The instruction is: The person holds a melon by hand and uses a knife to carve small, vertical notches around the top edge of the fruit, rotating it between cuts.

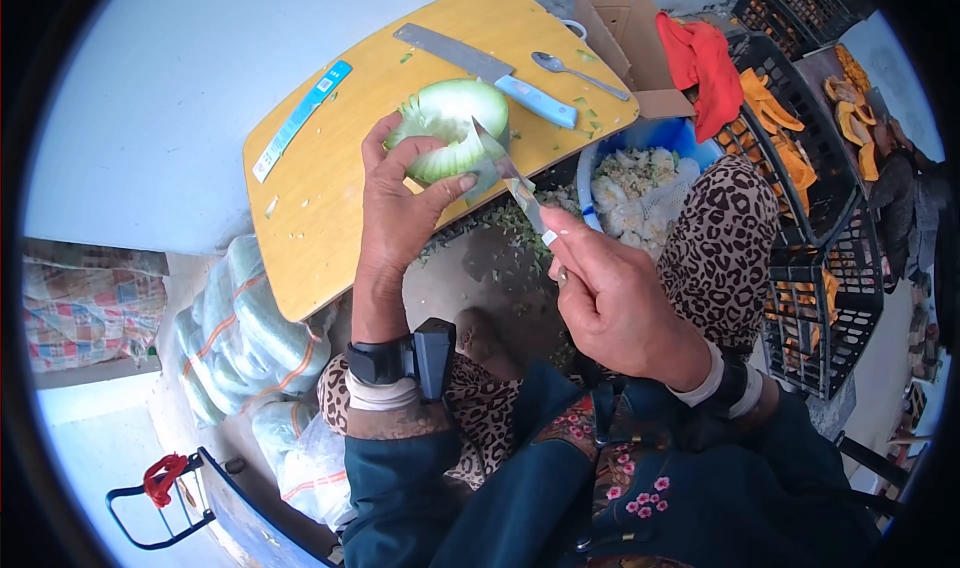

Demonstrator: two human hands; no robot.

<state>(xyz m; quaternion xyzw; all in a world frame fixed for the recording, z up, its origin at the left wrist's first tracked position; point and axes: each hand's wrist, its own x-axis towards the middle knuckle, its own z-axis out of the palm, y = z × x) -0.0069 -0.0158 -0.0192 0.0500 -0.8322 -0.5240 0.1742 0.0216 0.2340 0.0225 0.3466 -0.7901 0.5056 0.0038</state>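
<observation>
My left hand (390, 198) grips a hollowed piece of pale green melon (462, 100) by its near side, thumb and fingers curled around the rim. Notches run along part of that rim. In my right hand (620, 298) is a small knife (518, 183), its handle wrapped by my fingers and its blade pointing up and left. The blade tip overlaps the melon's right side; whether it is cutting in cannot be told. Both hands are over the near edge of a yellow table (320, 258).
On the table lie a blue-handled cleaver (540, 101), a spoon (580, 72) and a blue-and-white strip (303, 120). A blue tub (705, 146) holds pale pulp. Black crates (840, 208) with orange pieces stand right; bagged green melons (250, 318) lie left. Scraps litter the floor.
</observation>
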